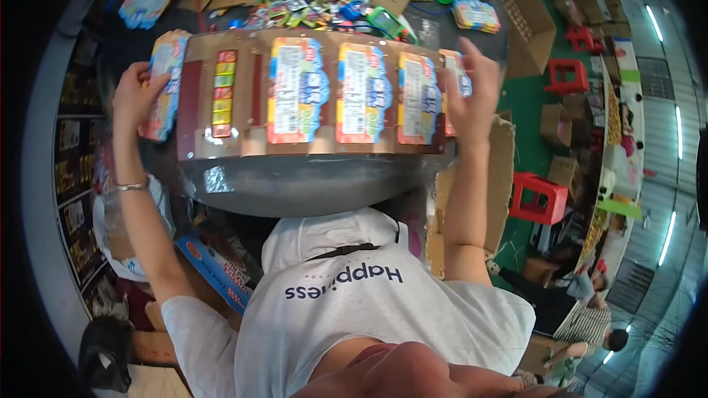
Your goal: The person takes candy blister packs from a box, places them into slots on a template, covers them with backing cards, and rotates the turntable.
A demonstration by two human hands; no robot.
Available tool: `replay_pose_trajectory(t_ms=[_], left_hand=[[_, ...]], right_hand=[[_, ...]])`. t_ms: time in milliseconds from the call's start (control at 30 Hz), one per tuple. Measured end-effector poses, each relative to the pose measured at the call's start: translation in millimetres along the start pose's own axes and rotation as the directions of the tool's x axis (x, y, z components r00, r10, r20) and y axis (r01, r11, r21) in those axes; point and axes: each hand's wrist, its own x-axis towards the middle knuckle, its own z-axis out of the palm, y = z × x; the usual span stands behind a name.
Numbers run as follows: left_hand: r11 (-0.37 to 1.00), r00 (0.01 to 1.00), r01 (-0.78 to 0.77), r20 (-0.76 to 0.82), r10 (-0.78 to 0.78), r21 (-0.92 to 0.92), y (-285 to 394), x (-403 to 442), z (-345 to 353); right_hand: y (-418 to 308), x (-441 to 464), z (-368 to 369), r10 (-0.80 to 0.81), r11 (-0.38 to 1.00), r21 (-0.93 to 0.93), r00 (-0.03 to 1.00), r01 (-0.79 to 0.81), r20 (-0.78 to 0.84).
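A long brown cardboard tray [251, 144] lies across the dark table in front of me. Along it stand several colourful wavy-edged printed packs [293, 92], plus a strip of small red, yellow and green pieces [223, 93]. My left hand [136, 99] has its thumb and fingers closed around another wavy-edged pack [168, 81] at the tray's left end. At the right end, my right hand [473, 96] has its fingers spread, slightly blurred, beside a partly hidden pack [461, 70]. Whether it touches that pack is unclear.
Small bright packets [295, 7] and cardboard pieces cover the table's far side. More wavy-edged packs lie at left [145, 6] and right [476, 15]. A green round-ended item [385, 22] sits behind the tray. Open cartons [529, 26], red stools [539, 197] and other people [582, 320] are to the right.
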Motion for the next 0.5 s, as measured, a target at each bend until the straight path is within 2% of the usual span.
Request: replay_pose_trajectory(t_ms=[33,67,133,167,200,233,267,333,367,400,433,467,500], left_hand=[[0.973,0.994,0.024,0.110,0.002,-0.228,-13.0,8.4,2.3],[0.981,0.989,0.060,0.144,-0.034,-0.183,2.3,6.1,-6.8],[0.985,0.993,0.033,0.117,-0.014,-0.167,-12.3,8.0,-2.4],[0.986,0.993,0.026,0.115,-0.007,-0.165,-2.6,0.9,-0.3],[0.996,0.993,-0.077,-0.083,0.080,0.041,11.2,-10.1,0.6],[0.956,0.947,-0.127,-0.256,0.196,0.264,24.5,-18.7,1.8],[0.955,0.947,-0.108,-0.263,0.183,0.277,36.6,-23.5,3.7],[0.820,0.884,-0.139,-0.305,0.356,0.554,49.5,-29.7,-0.7],[0.937,0.940,-0.137,-0.255,0.225,0.322,46.7,-28.1,-5.7],[0.993,0.976,-0.097,-0.190,0.108,0.064,40.3,-23.1,-13.3],[0.973,0.992,-0.090,-0.111,0.068,-0.213,31.9,-18.1,-25.4],[0.876,0.998,-0.066,-0.027,0.060,-0.478,26.0,-20.1,-37.6],[0.783,0.999,-0.045,-0.051,0.016,-0.621,51.7,-30.1,-48.6]], right_hand=[[44.8,-4.5,-12.7,-0.049,0.998,-0.032,0.999,0.048,-0.008],[76.0,-12.8,-25.6,0.008,1.000,0.010,0.995,-0.009,0.101],[134.8,-33.3,-20.8,0.021,0.987,0.150,0.967,-0.061,0.254],[144.3,-41.8,-19.9,-0.025,0.997,-0.061,0.920,0.053,0.391],[129.1,-47.5,-16.6,0.009,0.995,-0.089,0.892,0.035,0.452],[127.2,-53.5,-12.5,0.013,0.998,-0.065,0.905,0.016,0.425],[126.3,-57.5,-7.6,0.009,1.000,-0.031,0.915,0.004,0.404],[126.1,-54.1,-11.4,0.000,0.992,-0.111,0.899,0.054,0.439],[121.8,-51.0,-15.6,-0.046,0.999,0.002,0.917,0.049,0.396],[122.4,-44.9,-21.2,0.008,1.000,-0.014,0.932,-0.003,0.362],[138.4,-39.2,-24.1,-0.025,1.000,0.005,0.979,0.024,0.203],[158.3,-32.9,-19.4,0.093,0.946,0.312,0.996,-0.085,-0.011],[187.9,-22.1,-20.3,0.131,0.978,0.180,0.979,-0.102,-0.156]])
